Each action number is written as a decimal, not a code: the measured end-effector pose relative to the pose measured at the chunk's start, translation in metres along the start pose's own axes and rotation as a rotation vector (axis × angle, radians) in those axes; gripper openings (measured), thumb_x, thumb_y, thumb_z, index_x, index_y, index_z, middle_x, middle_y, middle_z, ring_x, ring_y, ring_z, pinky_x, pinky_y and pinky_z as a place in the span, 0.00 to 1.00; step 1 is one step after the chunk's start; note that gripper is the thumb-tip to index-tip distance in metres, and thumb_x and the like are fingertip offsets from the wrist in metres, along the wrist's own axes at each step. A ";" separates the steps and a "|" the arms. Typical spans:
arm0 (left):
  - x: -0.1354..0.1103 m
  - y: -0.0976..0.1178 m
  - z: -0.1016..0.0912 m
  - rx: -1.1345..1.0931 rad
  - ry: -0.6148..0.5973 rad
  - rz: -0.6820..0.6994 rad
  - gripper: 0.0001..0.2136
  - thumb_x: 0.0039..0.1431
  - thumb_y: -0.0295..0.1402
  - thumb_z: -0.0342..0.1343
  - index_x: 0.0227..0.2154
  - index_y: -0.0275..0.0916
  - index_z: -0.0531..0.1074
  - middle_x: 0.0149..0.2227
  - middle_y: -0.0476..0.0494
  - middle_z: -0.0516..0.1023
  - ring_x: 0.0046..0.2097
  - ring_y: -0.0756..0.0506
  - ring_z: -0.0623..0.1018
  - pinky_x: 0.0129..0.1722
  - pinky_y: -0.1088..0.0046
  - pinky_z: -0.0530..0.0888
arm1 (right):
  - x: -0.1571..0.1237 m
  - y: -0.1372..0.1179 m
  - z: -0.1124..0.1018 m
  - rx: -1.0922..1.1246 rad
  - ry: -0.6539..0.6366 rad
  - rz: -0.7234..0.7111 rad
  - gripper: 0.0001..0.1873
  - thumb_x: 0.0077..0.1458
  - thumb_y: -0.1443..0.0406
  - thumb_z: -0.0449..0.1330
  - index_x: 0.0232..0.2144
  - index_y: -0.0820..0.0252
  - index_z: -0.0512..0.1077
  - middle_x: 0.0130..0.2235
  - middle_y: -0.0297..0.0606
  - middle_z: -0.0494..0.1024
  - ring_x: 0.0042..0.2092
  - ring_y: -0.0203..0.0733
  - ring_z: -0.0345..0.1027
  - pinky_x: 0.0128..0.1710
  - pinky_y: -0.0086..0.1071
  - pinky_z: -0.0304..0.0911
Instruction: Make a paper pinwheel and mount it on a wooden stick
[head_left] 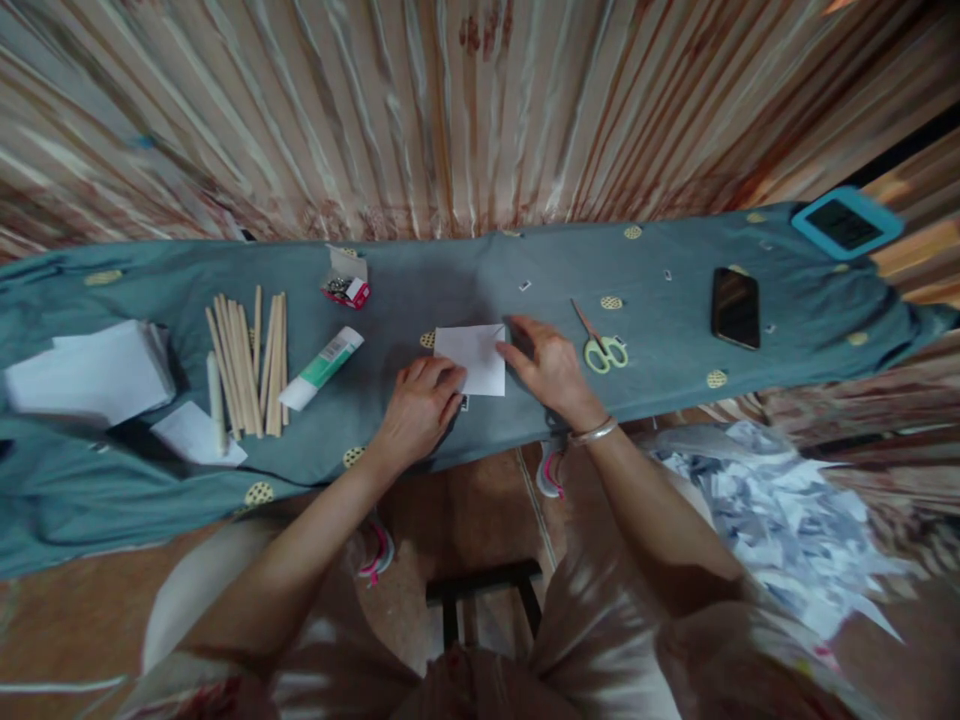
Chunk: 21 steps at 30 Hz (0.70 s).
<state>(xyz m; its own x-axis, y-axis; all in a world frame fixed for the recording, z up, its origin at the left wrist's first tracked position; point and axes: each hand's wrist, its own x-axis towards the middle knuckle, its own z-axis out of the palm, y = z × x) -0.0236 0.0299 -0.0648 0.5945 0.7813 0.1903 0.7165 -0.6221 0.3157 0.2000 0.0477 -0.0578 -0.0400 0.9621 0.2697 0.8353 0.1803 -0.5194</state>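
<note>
A small square piece of white paper (480, 352) lies on the cloth-covered table in front of me, with a crease or small fold at its top right corner. My left hand (421, 408) is at its lower left, fingers curled together and pressing on that edge. At the right edge is my right hand (551, 365), thumb and fingers apart, the thumb tip touching or very near the paper. Scissors (600, 345) with light green handles lie just right of the right hand. A green and white glue stick (324, 368) rests to the left of my left hand.
Several wooden sticks (244, 365), a pale slim stick (216, 400) and a stack of white paper (94, 375) lie leftward. A small open red box (346, 285) stands behind the glue. Rightward are a phone (736, 308), a blue-framed device (847, 222) and floor-level paper scraps (787, 520).
</note>
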 end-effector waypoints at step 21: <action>0.000 -0.002 -0.006 0.050 0.029 0.060 0.12 0.67 0.32 0.47 0.45 0.37 0.75 0.47 0.35 0.76 0.50 0.35 0.72 0.47 0.55 0.69 | 0.012 -0.005 0.029 -0.017 -0.010 0.050 0.30 0.54 0.58 0.62 0.57 0.67 0.68 0.56 0.54 0.74 0.56 0.58 0.65 0.60 0.52 0.58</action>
<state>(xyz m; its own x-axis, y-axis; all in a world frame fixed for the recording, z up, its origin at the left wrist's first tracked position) -0.0277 0.0314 -0.0595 0.6268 0.7429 0.2351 0.6975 -0.6694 0.2557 0.1794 0.0647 -0.0752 -0.0035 0.9718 0.2359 0.8456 0.1288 -0.5180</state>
